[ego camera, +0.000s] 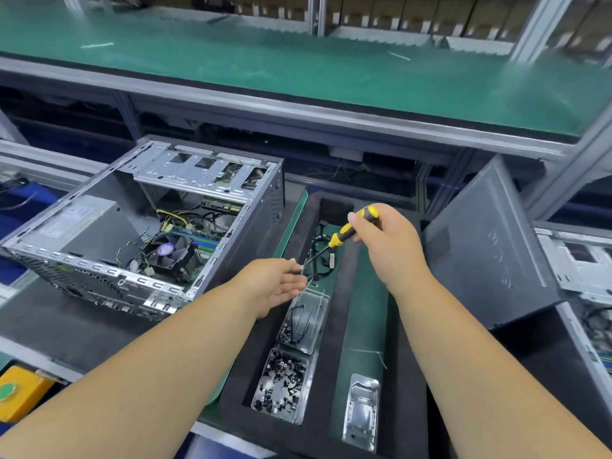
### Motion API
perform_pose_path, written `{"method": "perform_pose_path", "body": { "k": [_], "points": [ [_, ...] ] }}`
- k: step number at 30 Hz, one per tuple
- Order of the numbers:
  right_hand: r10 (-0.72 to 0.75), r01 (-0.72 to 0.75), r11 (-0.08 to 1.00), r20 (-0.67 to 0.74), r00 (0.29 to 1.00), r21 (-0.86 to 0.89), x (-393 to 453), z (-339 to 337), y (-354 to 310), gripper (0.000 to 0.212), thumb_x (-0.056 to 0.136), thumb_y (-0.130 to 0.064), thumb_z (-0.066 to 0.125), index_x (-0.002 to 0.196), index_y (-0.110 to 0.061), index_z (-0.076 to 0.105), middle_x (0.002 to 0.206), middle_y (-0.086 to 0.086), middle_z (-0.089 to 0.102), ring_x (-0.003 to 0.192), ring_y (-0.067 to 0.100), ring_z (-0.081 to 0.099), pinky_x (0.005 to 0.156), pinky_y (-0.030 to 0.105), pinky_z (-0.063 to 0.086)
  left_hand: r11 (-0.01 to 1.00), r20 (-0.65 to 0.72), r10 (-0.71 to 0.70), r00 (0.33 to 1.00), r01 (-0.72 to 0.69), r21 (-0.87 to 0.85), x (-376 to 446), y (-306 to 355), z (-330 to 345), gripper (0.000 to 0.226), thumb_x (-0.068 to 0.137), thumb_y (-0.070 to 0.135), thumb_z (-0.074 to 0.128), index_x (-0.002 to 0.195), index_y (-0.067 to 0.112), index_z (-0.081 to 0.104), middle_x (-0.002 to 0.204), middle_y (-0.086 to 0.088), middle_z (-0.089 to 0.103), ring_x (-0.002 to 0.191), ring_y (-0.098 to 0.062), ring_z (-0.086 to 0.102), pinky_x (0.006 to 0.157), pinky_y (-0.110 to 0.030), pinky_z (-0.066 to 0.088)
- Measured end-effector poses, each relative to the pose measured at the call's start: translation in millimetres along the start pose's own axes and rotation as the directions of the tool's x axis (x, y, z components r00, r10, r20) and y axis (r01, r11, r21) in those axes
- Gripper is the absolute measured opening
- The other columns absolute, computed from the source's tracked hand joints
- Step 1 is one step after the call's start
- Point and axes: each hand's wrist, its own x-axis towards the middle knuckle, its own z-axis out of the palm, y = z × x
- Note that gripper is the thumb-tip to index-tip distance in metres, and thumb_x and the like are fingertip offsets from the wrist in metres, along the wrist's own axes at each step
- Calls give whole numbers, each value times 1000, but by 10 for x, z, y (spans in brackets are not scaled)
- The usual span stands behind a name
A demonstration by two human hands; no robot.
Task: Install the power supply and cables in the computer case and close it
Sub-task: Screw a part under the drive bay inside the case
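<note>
The open computer case (245, 226) lies on its side at the left, with the grey power supply (82, 223) inside its near-left corner and a fan and coloured cables beside it. My right hand (387, 240) grips a yellow and black screwdriver (351, 228), tip pointing down-left. My left hand (278, 283) pinches a small screw (302, 267) at the screwdriver's tip, above the black foam tray (407, 326). The dark side panel (480, 246) leans upright at the right.
The foam tray holds two clear boxes of screws (281, 382), an empty clear box (361, 412), and black cables (319, 256). A yellow box with a green button (16, 392) sits bottom left. Another case (583, 270) is at the right edge. A green conveyor (298, 61) runs behind.
</note>
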Motion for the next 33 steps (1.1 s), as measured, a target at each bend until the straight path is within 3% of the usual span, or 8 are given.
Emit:
{"method": "perform_pose_path", "body": {
  "k": [3,7,12,15,18,23,28,33],
  "points": [
    [1,-1,1000,-18,1000,-4,-9,-57,-65,23,90,-38,59,75,-20,56,83,0,75,85,13,70,86,39,52,995,44,5,999,0,-102,-36,59,46,16,96,20,59,97,5,62,75,-7,74,66,-12,71,53,-22,55],
    [2,-2,1000,-45,999,3,-19,-110,-133,24,88,-41,59,75,-21,56,85,2,74,85,17,66,86,44,52,990,76,27,997,-16,-141,-102,130,100,11,92,12,64,99,3,64,64,-3,70,55,-9,66,51,-19,53],
    [-12,15,999,-81,997,44,-18,-169,-201,28,89,-42,58,77,-17,56,83,-2,74,83,17,66,83,45,53,985,53,114,992,-105,-140,-154,185,119,10,94,6,60,97,8,69,64,2,68,60,-6,61,58,-16,52],
    [-38,48,996,-133,990,77,-1,-182,-228,28,89,-40,59,82,-13,58,75,-9,71,70,2,61,73,32,48,977,74,161,984,-149,-152,-180,210,99,16,96,4,54,99,7,69,68,0,67,61,-6,60,59,-16,50],
    [-41,54,994,-142,989,94,20,-181,-244,27,89,-39,59,84,-13,60,70,-11,68,65,-2,59,71,26,44,968,112,198,974,-176,-181,-208,223,80,16,97,2,52,101,5,68,69,-1,68,59,-5,61,57,-16,51],
    [-41,56,992,-129,991,115,45,-182,-256,26,89,-39,59,84,-14,61,77,-7,71,66,0,59,73,29,47,957,141,249,958,-222,-186,-242,251,72,13,97,3,52,104,3,63,71,-2,69,59,-6,63,56,-17,53],
    [-35,50,991,-125,992,126,75,-190,-307,28,83,-48,57,81,-20,62,78,0,71,71,8,59,83,43,51,955,170,276,946,-250,-160,-291,291,37,11,98,5,51,100,5,62,68,0,67,58,-5,61,55,-16,52],
    [-46,60,990,-110,993,131,98,-90,-383,27,89,-42,55,90,-16,63,83,3,70,72,8,58,82,37,51,955,160,278,947,-254,-151,-297,383,-71,14,98,5,50,106,4,62,68,1,67,58,-4,60,55,-15,51]
  ]
}}
